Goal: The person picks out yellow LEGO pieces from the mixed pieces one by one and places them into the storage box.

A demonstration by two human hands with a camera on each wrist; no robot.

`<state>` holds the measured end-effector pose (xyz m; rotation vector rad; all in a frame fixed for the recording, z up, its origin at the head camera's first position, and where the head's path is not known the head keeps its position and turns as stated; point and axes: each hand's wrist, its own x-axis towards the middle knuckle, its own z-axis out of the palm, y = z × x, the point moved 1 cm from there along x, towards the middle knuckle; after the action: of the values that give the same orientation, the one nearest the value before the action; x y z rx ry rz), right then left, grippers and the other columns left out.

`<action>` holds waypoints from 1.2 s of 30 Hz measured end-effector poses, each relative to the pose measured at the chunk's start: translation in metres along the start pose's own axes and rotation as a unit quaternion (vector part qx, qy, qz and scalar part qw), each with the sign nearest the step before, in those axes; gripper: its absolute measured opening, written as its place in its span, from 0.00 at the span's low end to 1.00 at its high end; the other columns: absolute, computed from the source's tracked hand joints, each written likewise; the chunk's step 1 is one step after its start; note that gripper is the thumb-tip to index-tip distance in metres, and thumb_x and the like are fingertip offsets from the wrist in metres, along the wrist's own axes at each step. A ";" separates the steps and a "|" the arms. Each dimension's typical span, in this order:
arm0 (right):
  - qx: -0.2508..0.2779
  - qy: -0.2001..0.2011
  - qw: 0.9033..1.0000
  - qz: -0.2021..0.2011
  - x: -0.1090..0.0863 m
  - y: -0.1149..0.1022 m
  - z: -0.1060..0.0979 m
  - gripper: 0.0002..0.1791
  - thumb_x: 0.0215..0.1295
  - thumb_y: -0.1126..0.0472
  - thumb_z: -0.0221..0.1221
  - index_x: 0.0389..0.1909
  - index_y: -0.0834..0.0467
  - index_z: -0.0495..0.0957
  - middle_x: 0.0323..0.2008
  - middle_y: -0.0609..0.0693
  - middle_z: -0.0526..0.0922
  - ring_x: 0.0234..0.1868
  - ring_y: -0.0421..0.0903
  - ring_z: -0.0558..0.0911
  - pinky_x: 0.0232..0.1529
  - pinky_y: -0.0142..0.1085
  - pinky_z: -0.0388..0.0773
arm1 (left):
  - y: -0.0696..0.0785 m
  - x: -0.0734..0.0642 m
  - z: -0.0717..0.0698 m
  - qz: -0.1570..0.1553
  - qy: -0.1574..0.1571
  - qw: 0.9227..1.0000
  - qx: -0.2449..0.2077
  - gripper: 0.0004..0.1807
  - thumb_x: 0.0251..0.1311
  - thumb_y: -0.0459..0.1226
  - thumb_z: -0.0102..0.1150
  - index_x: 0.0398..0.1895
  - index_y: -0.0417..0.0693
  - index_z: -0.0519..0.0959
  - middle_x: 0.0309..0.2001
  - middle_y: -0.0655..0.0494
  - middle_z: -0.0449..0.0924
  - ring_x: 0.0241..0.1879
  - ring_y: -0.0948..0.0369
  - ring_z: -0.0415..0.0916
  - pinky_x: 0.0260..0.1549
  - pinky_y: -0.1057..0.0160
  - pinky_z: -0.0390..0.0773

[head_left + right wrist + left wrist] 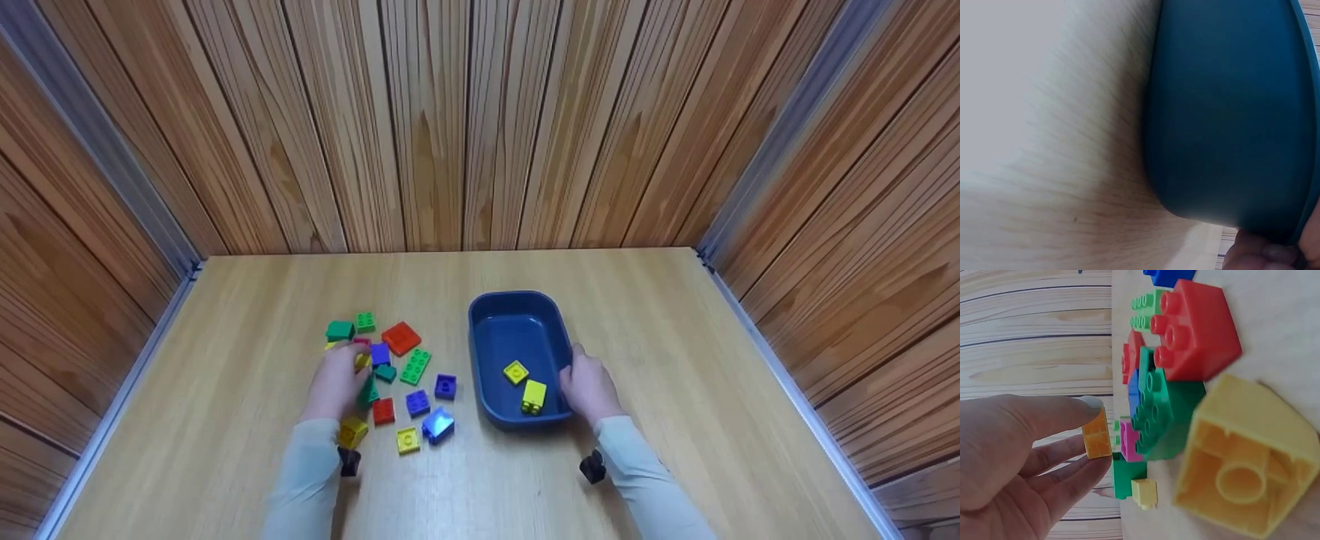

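Observation:
My left hand [337, 381] pinches a small yellow building brick [1096, 436] between thumb and fingers, over the left-hand group of bricks. In the left wrist view a green brick [1171, 416], a red brick [1207, 332] and a hollow-sided yellow brick [1241, 461] lie close by. A dark blue plastic tub [517, 334] stands right of the middle. My right hand [591, 386] grips its right rim, fingers on the outer wall in the right wrist view. Inside the tub are a small yellow brick [515, 372] and a larger yellow one [534, 396].
Several loose bricks lie between my left hand and the tub, among them a flat red brick [401, 338], a long green brick [415, 367] and a blue brick [438, 426]. Wood-panelled walls [435, 135] close off the table [660, 330] at the back and sides.

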<state>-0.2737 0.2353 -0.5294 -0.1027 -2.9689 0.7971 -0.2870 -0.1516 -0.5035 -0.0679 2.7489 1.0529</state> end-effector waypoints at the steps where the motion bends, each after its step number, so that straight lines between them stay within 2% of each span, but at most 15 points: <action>1: 0.001 -0.001 1.000 0.002 0.000 0.000 0.000 0.29 0.66 0.64 0.50 0.65 0.75 0.60 0.47 0.72 0.78 0.38 0.55 0.82 0.42 0.50 0.79 | 0.002 0.001 0.001 0.003 0.001 1.000 0.003 0.23 0.63 0.33 0.59 0.62 0.42 0.72 0.67 0.40 0.61 0.65 0.42 0.60 0.59 0.42 0.65; 8: 0.008 -0.014 1.000 0.014 0.000 0.000 -0.001 0.29 0.67 0.64 0.49 0.66 0.75 0.58 0.51 0.72 0.76 0.38 0.54 0.81 0.44 0.50 0.79 | 0.015 0.005 0.008 0.030 0.015 0.999 0.022 0.21 0.61 0.31 0.61 0.59 0.42 0.75 0.65 0.41 0.64 0.63 0.44 0.63 0.60 0.43 0.65; 12: 0.001 0.001 1.000 0.002 0.000 0.000 0.000 0.28 0.65 0.65 0.50 0.63 0.74 0.62 0.46 0.72 0.78 0.38 0.56 0.82 0.42 0.51 0.79 | 0.023 0.007 0.013 0.049 0.019 0.998 0.034 0.21 0.60 0.31 0.62 0.58 0.41 0.76 0.63 0.39 0.66 0.62 0.44 0.64 0.59 0.45 0.66; 22: 0.001 0.008 1.000 0.000 0.000 -0.001 0.000 0.27 0.64 0.65 0.51 0.61 0.74 0.64 0.42 0.71 0.79 0.36 0.57 0.82 0.39 0.52 0.79 | 0.041 0.010 0.027 0.054 0.014 0.998 0.027 0.21 0.59 0.32 0.63 0.57 0.43 0.76 0.57 0.44 0.73 0.58 0.48 0.70 0.56 0.47 0.71; 36: 0.004 0.005 1.000 0.002 0.000 -0.001 0.000 0.28 0.64 0.65 0.51 0.63 0.74 0.62 0.44 0.72 0.79 0.35 0.56 0.81 0.40 0.51 0.79 | 0.061 0.009 0.040 0.083 0.018 0.996 0.029 0.18 0.59 0.30 0.63 0.54 0.44 0.79 0.54 0.48 0.75 0.55 0.50 0.73 0.54 0.49 0.73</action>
<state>-0.2734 0.2348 -0.5286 -0.1131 -2.9565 0.8064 -0.2958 -0.0795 -0.4946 0.1558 2.8559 1.0184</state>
